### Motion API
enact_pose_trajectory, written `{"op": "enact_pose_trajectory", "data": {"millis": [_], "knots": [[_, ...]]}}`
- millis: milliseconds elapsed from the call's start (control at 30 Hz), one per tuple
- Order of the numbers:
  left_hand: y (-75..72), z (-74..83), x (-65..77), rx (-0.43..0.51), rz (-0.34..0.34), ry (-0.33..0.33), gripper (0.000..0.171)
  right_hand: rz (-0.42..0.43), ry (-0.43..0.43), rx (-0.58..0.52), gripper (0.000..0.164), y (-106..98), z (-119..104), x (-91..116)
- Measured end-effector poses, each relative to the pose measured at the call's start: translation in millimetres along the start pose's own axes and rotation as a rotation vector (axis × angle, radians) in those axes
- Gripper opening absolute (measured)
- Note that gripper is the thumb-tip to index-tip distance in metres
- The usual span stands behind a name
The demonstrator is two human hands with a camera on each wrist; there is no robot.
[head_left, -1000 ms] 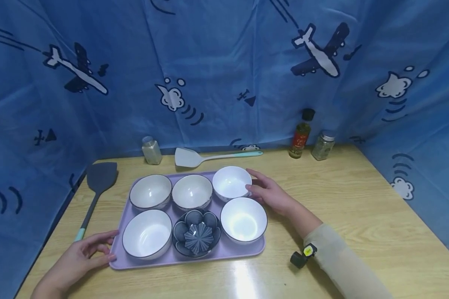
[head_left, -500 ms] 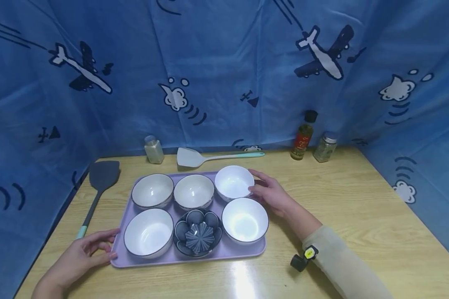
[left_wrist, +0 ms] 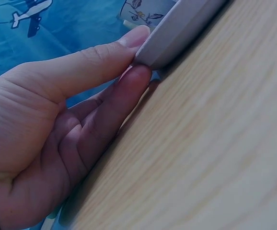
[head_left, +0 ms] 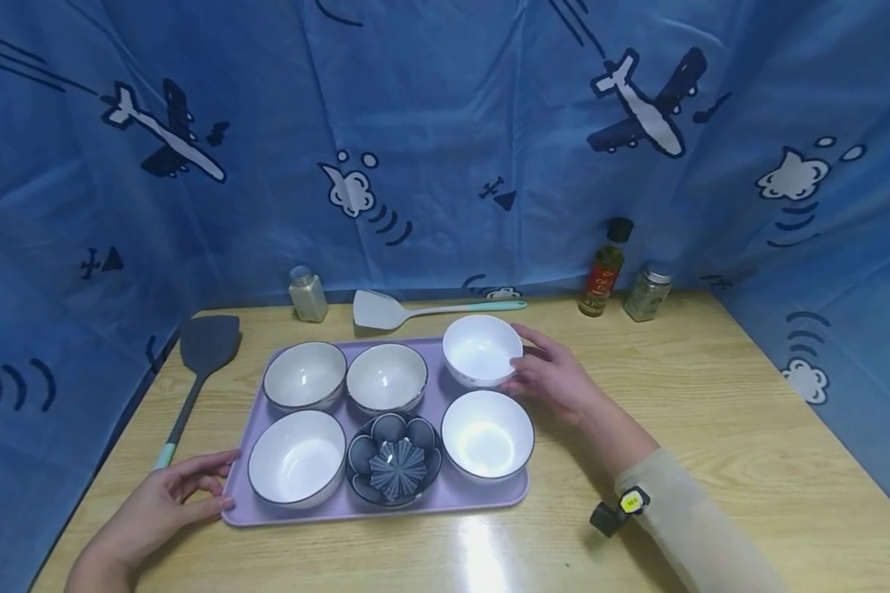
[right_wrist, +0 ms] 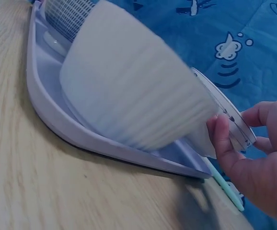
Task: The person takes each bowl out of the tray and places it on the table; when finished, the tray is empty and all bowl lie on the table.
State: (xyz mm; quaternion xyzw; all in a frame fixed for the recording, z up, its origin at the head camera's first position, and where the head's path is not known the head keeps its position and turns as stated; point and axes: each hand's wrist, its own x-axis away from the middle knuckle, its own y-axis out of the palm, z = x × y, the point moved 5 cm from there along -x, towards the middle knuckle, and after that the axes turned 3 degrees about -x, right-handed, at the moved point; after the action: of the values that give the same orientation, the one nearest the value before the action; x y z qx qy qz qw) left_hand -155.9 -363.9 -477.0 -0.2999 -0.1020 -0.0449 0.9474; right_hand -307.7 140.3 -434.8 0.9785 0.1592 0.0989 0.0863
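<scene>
My right hand point(head_left: 556, 375) grips the right side of a white bowl point(head_left: 482, 350) over the back right of a lilac tray point(head_left: 460, 498). In the right wrist view its thumb and fingers hold the patterned rim of that bowl point(right_wrist: 234, 125), partly hidden behind a ribbed white bowl point(right_wrist: 129, 79). My left hand point(head_left: 156, 511) pinches the tray's front left corner; in the left wrist view the thumb lies above the tray rim point(left_wrist: 169, 36) and a finger below. Also on the tray are several white bowls point(head_left: 297, 457) and a dark flower-shaped bowl point(head_left: 395, 459).
A grey turner point(head_left: 209, 342) lies left of the tray, a pale spatula point(head_left: 380, 311) behind it. A shaker jar point(head_left: 307, 295) stands at the back left. At the back right are an oil bottle point(head_left: 601, 276) and a spice jar point(head_left: 647, 295). A blue curtain point(head_left: 430, 148) surrounds the wooden table.
My right hand has lifted the back right bowl and shifted it right, away from the neighbouring bowls. The left hand keeps its hold on the tray. The head view has shifted slightly.
</scene>
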Motion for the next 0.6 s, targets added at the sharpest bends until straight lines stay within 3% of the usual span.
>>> {"op": "enact_pose_trajectory", "data": {"millis": [200,433,600], "knots": [[0.5,0.4,-0.2,0.008,-0.006,0.014,0.073,0.041,-0.031,0.007,0.068,-20,-9,9],[-2.6,-4.3,1.4,-0.037,-0.006,-0.027,0.075,0.106,-0.054,0.014,0.065,-47,-17,23],[-0.7,-5.2,-0.9,-0.049,-0.005,-0.003,0.073,0.17,-0.05,0.008,0.066,-65,-18,32]]}}
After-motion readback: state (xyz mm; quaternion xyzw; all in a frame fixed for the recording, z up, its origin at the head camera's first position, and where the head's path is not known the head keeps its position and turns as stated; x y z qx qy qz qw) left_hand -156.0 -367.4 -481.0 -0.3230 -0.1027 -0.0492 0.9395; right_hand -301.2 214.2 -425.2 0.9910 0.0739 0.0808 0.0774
